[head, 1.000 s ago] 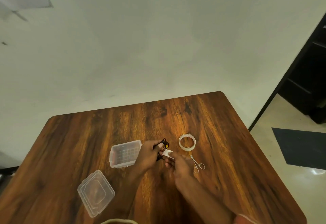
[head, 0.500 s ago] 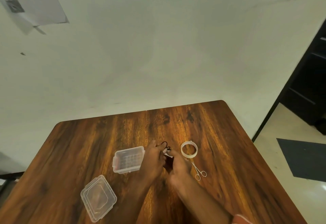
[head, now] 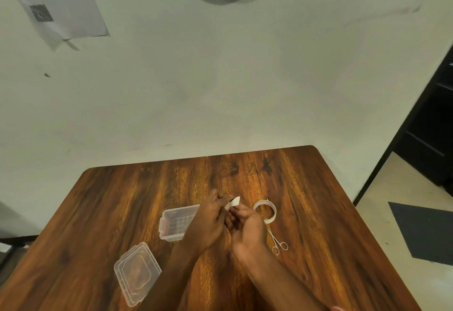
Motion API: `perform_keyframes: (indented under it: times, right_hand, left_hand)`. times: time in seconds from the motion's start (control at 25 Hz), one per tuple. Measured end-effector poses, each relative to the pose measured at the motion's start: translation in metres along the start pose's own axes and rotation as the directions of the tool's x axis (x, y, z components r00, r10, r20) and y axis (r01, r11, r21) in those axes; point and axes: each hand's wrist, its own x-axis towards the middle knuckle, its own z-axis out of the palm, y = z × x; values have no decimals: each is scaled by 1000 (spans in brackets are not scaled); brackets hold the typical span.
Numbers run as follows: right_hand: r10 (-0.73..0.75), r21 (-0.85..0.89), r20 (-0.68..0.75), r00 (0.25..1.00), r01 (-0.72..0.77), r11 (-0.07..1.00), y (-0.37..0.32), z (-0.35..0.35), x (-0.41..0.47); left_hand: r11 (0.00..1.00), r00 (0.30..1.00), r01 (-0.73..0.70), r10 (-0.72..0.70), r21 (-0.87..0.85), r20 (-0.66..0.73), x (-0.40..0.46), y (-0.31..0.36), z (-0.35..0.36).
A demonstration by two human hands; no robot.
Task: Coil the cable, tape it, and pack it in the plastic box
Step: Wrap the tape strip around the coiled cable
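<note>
My left hand (head: pixel 207 222) and my right hand (head: pixel 247 228) meet over the middle of the wooden table (head: pixel 122 200). Both close around the coiled black cable, which is almost wholly hidden between the fingers. A white strip of tape (head: pixel 233 202) sticks up from between the fingertips. The open clear plastic box (head: pixel 175 222) stands just left of my left hand, empty. Its clear lid (head: pixel 137 272) lies apart at the near left.
A roll of white tape (head: pixel 265 211) lies right of my hands, with small silver scissors (head: pixel 278 243) just in front of it. The table's right edge drops to a pale floor with a dark mat (head: pixel 424 232).
The black cable loops seen above my fingers earlier are now covered by my hands. The white tape strip now stands up at my fingertips. The camera has tilted upward.
</note>
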Motion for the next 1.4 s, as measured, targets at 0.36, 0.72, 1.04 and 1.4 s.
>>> perform_keyframes:
  times: [0.36,0.72,1.04,1.4]
  right_hand:
    - [-312,-203,38,949,313,928,-10,2,-8]
    - [-628,-422,241,740,663,619,-20,-4,-6]
    - [-711,-504,640,292,858,-102,-51,0,3]
    - [-629,-472,776,48,706,-527,-80,12,16]
  left_hand:
    - [995,1000,-17,17,-93,-2,10,21,-16]
    - [952,984,153,-171,-266,-48,20,38,-28]
    - [761,923,276,-381,-587,-60,37,57,-48]
    - [675,967,246,-218,-696,131,42,62,-62]
